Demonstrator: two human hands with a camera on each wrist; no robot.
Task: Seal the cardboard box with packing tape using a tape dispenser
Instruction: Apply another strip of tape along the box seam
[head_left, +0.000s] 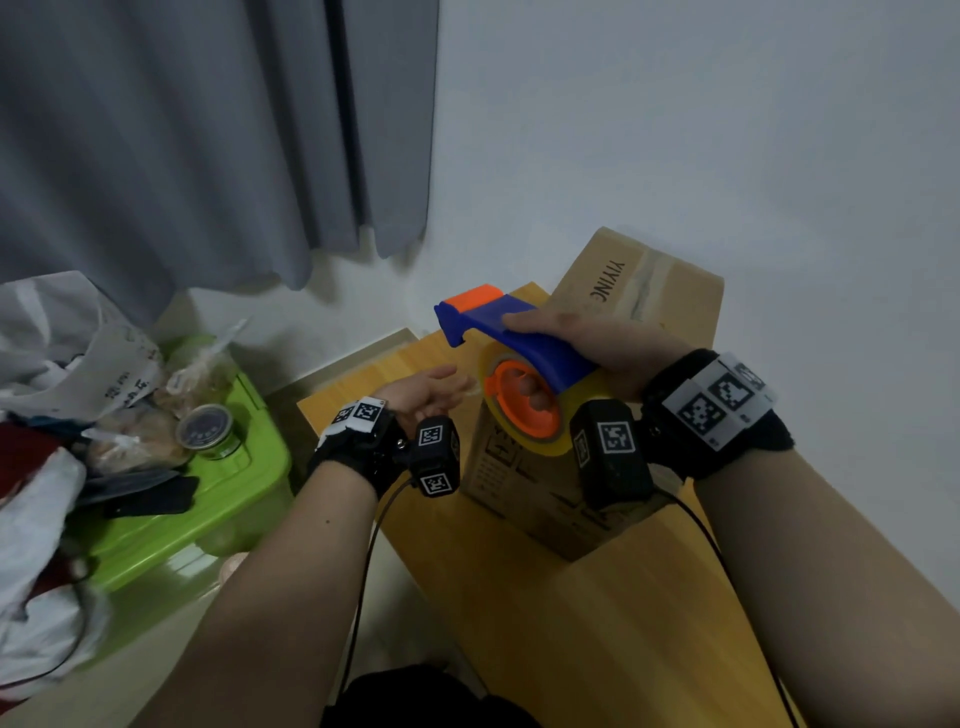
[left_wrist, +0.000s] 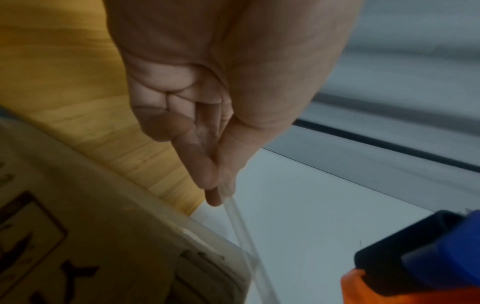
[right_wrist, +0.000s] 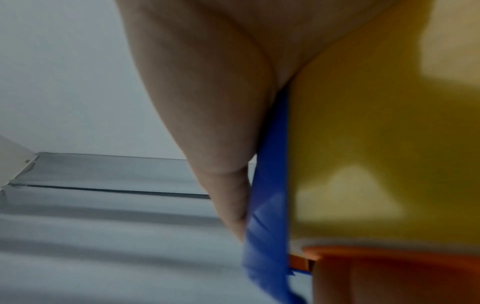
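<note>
The cardboard box (head_left: 561, 483) stands on the wooden tabletop (head_left: 597, 639), toward its far end and near the right edge, with dark printed markings on the side facing the person. Its top is largely hidden behind the tape dispenser (head_left: 514, 338), which is held in the air just above it. The dispenser has a blue body, an orange tip at its far left end and an orange hub carrying a roll of yellowish packing tape (head_left: 519, 410).

The right hand (head_left: 597, 348) grasps the dispenser, its thumb lying along the top of the blue body and fingertips visible through the orange hub. The left hand (head_left: 426, 392) hovers just left of the roll, above the box's left edge; in the left wrist view its thumb and forefinger pinch the free end of a clear tape strip (left_wrist: 241, 230), which runs from the fingertips down past the box's corner toward the dispenser.

A second cardboard box (head_left: 639, 291), printed "YIYING", leans at the tabletop's far right corner against the white wall (head_left: 675, 130). Left of the tabletop, lower down, sits a green storage bin (head_left: 218, 483) with a lidded jar (head_left: 208, 431) and plastic bags (head_left: 67, 353) on it. A grey curtain (head_left: 208, 130) hangs behind.
</note>
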